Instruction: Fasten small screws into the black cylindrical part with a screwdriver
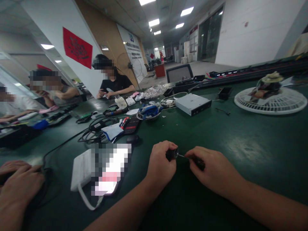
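Observation:
In the middle of the head view, my left hand [160, 163] is closed around a small black round part [171, 154] with a metallic rim facing right. Just to its right, my right hand [214, 168] grips the dark handle of a thin screwdriver [199, 163]. The slender metal shaft points left and its tip meets the rim of the round part; whether it goes inside I cannot tell. Both hands are held low over the dark green table [240, 189]. Fingers hide most of the part and of the handle.
A phone [113, 170] and white power bank [82, 168] lie left, near another person's hands [22, 186]. Beyond are a black mouse [132, 139], a metal bowl with blue cloth [149, 112], a disc drive [193, 103] and a white fan grille [269, 99]. Several people sit across.

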